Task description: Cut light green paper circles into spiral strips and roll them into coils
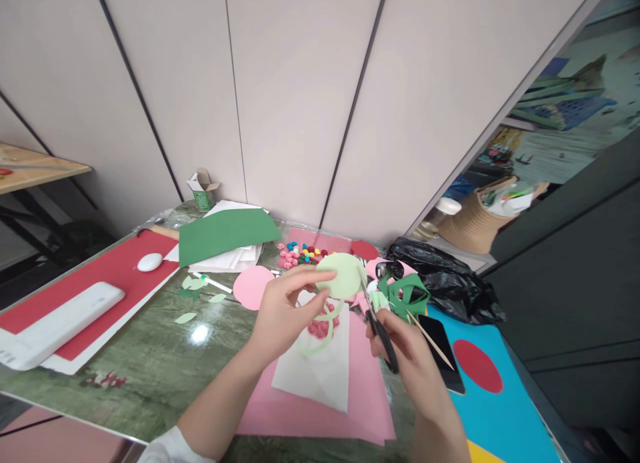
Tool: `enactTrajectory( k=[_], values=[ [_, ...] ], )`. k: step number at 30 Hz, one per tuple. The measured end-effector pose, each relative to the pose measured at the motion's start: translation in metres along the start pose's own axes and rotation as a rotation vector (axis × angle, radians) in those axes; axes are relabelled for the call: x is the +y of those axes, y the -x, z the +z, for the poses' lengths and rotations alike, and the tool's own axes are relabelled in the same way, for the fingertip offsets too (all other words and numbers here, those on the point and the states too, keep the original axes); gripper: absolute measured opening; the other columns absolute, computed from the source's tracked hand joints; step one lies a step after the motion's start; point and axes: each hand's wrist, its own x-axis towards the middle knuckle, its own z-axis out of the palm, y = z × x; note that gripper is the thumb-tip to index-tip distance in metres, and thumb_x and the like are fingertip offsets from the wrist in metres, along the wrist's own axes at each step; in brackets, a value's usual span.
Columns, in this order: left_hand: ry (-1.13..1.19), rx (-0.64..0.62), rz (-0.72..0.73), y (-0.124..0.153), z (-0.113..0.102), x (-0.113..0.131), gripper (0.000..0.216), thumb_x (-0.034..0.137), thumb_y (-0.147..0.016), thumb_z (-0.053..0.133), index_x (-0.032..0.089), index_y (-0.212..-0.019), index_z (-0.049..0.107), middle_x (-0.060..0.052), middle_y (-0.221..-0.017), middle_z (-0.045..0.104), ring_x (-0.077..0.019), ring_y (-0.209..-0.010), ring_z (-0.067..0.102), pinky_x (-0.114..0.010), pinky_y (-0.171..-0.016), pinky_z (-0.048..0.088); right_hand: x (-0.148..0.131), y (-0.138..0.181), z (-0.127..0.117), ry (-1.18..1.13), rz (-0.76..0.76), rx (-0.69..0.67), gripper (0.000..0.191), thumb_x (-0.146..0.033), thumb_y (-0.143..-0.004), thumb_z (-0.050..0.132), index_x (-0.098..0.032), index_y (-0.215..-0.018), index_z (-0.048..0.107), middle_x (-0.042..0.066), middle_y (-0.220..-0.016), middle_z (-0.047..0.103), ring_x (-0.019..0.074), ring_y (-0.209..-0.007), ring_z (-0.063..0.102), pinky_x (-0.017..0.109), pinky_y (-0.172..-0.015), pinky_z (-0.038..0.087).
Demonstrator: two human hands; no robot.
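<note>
A round piece of light green paper (pixel 345 275) is pinched at its left edge between the thumb and fingers of my left hand (pixel 287 310). From it a thin curled strip (pixel 320 346) of the same paper hangs down. My right hand (pixel 400 343) grips black-handled scissors (pixel 383 336), whose blades meet the right edge of the green paper. Below lies a white sheet (pixel 320 376) with small pink rolled paper pieces (pixel 320 328) on it, partly covered by the strip. Under that sheet is larger pink paper (pixel 370 410).
Left are a pink paper circle (pixel 253 288), cut leaves (pixel 186 318), green paper (pixel 227 233), a white mouse (pixel 150 262) and a white device (pixel 75 326). On the right lie green strips (pixel 407 293), a black phone (pixel 440 350), a wooden stick (pixel 433 342), a black bag (pixel 450 286) and blue paper (pixel 500 416).
</note>
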Motion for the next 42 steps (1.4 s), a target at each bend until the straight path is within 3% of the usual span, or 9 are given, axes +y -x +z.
enactTrajectory(
  k=[9,20,31,42],
  values=[
    [0.02,0.005,0.006,-0.0012,-0.0014,-0.0003,0.022,0.012,-0.078,0.064,0.023,-0.093,0.076,-0.006,-0.092,0.073,-0.0162,-0.084,0.066,-0.026,-0.071,0.056,0.0015,0.0009,-0.0007,0.009,0.013,-0.004,0.02,-0.023,-0.09,0.042,-0.02,-0.071,0.045,-0.004,-0.061,0.039,0.0125,-0.057,0.037,0.026,-0.054,0.026],
    [0.129,0.071,-0.002,-0.0003,0.0012,-0.0062,0.031,0.012,-0.075,0.07,0.028,-0.101,0.074,-0.004,-0.1,0.07,-0.0098,-0.075,0.061,-0.02,-0.067,0.054,0.0009,0.0006,0.001,0.056,0.021,-0.012,0.023,-0.02,-0.089,0.042,-0.021,-0.066,0.041,-0.003,-0.061,0.046,0.0129,-0.059,0.041,0.025,-0.056,0.027],
    [0.086,-0.014,-0.075,0.0011,0.0029,-0.0057,0.033,0.01,-0.073,0.069,0.027,-0.101,0.074,-0.004,-0.101,0.069,-0.0083,-0.071,0.059,-0.019,-0.067,0.054,-0.0012,-0.0009,0.0039,-0.025,0.011,-0.012,0.027,-0.037,-0.094,0.038,-0.02,-0.076,0.046,-0.004,-0.062,0.043,0.0124,-0.056,0.037,0.026,-0.054,0.026],
    [0.076,-0.016,-0.071,-0.0003,0.0018,-0.0038,0.031,0.009,-0.074,0.068,0.027,-0.098,0.075,-0.003,-0.096,0.071,-0.0101,-0.077,0.062,-0.019,-0.069,0.055,0.0006,0.0003,0.0028,-0.001,-0.017,-0.002,0.033,-0.039,-0.095,0.039,-0.02,-0.068,0.042,-0.005,-0.059,0.038,0.0126,-0.056,0.037,0.027,-0.055,0.026]
  ],
)
